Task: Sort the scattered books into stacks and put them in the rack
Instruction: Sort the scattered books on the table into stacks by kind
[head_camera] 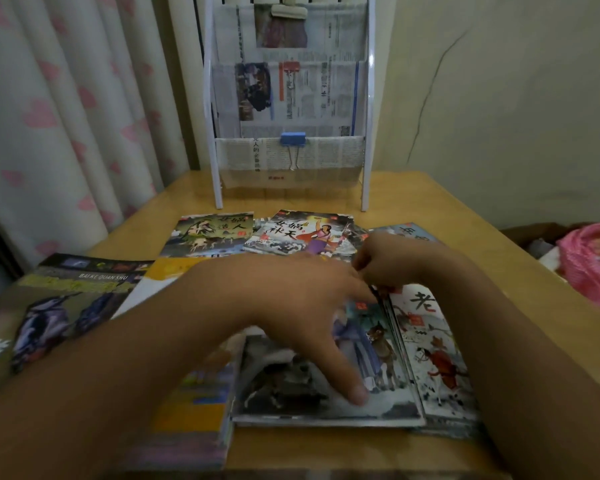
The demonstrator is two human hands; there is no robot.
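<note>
Pale wooden table [430,202], books strewn over most of its top. At the far edge, upright, a white-framed rack [367,133] with tiers lined in newspaper, a blue binder clip [292,138] pinched on the lowest tier's lip (a pale clip on the top one).

Toward the left edge, a large glossy book with dark birds on its cover [66,306], partly over the table's side. Beside it a yellow-and-white book [167,271], mostly hidden under the forearm. At the near edge, a blurred yellow and purple book [194,410]. Near the middle of the far side, two thin picture books side by side: a dark green one [208,233] and one with a purple-robed figure [302,233].

Left hand [291,306] fingers spread, flat on a grey illustrated book [378,358] near the front edge, not clamped on anything. Right hand [388,261] fingers pinched together at the top edge of a white book with a red horse [430,341]; grip itself too blurred to tell.
</note>
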